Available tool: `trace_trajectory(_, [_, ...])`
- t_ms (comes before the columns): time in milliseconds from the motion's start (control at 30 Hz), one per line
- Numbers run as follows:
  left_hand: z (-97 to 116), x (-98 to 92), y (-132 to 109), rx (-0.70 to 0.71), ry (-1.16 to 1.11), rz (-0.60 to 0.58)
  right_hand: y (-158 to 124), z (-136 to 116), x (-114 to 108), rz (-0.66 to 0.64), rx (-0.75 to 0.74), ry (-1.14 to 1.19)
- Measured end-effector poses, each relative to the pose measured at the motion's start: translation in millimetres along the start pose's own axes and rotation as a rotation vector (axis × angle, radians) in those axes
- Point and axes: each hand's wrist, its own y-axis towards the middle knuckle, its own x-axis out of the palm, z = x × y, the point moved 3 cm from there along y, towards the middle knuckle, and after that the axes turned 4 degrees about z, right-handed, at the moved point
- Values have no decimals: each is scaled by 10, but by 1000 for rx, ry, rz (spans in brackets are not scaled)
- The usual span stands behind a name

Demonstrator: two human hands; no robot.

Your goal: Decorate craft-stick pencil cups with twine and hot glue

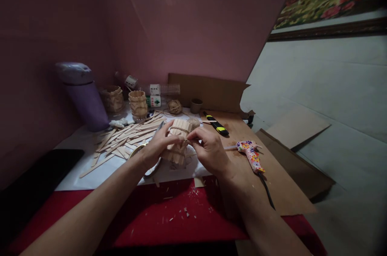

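Note:
My left hand (155, 147) is wrapped round a small holder made of wooden craft sticks (180, 125), which tilts above the paper-covered table. A band of twine runs round the holder near its top. At the holder's right side my right hand (208, 151) has thumb and forefinger pinched together; what lies between the fingertips is too small to make out. Just behind the holder sits a ball of twine (193, 121), partly hidden. Below my left hand shows a round rimmed object (152, 170), mostly covered by that hand.
Loose craft sticks (121, 141) spread to the left. Behind stand a finished stick holder (138, 105), a purple bottle (86, 98), another twine ball (174, 107) and a small pot (196, 105). A utility knife (216, 123) and flowered glue gun (249, 153) lie on cardboard (281, 191).

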Motion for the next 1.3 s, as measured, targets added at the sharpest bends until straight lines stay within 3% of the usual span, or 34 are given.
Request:
trace_trajectory(133, [-53, -37, 5, -92, 17, 77, -12, -28, -8, 45, -107, -35])
trace_trajectory(533, [-98, -29, 11, -108, -9, 24, -47, -29, 14, 37, -151, -82])
trace_trajectory(767, [-71, -47, 30, -35, 85, 137, -14, 9, 49, 49, -15, 68])
trace_trajectory(1033, [-30, -32, 36, -15, 43, 120, -2, 40, 23, 56, 236, 126])
trace_trajectory(1300, [-26, -23, 19, -12, 20, 108, 1, 36, 35, 66, 237, 128])
